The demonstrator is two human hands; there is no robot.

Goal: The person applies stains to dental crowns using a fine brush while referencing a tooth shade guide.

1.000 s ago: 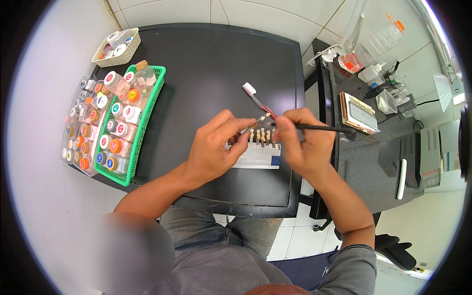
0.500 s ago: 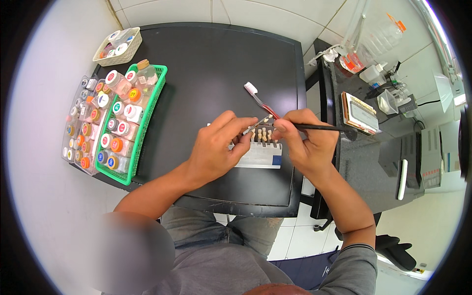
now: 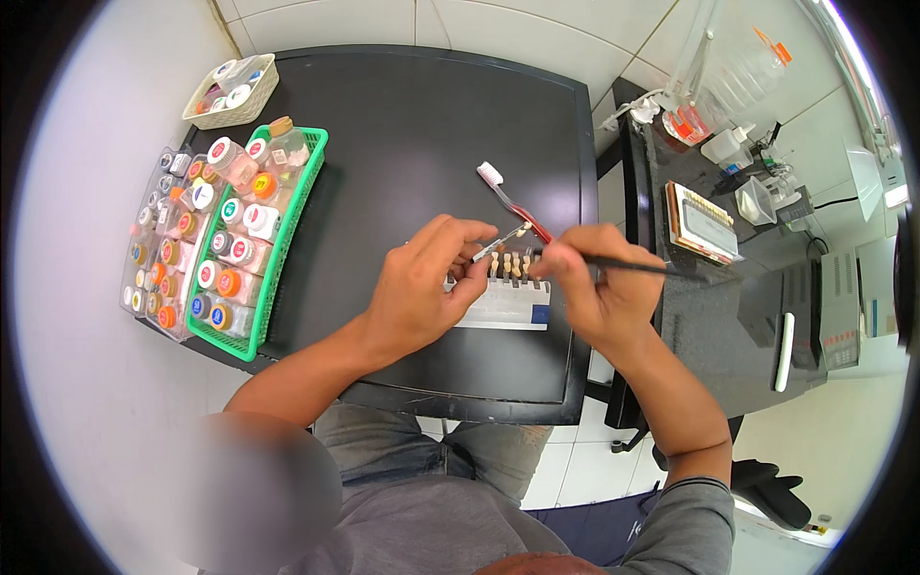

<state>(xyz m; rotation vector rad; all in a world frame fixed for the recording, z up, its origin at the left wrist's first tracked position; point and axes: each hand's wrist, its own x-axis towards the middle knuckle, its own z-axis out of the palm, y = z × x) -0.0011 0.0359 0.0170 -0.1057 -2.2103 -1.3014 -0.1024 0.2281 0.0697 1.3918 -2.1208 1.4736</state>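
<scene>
Shade tab (image 3: 498, 244), pinched in left hand (image 3: 422, 287); thin brush (image 3: 623, 264), gripped in right hand (image 3: 594, 287), at its tip; brushing seemingly underway, remaining tabs (image 3: 513, 266) racked, apparently untouched.

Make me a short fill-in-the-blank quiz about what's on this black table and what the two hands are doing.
1. The right hand holds a thin black ____ by its handle.
2. The basket full of small capped bottles is ____ in colour.
3. The toothbrush on the black table has a ____ handle.
4. The left hand pinches one tab of the tooth shade guide with its ____.

Missing words: brush; green; red; fingertips
</scene>
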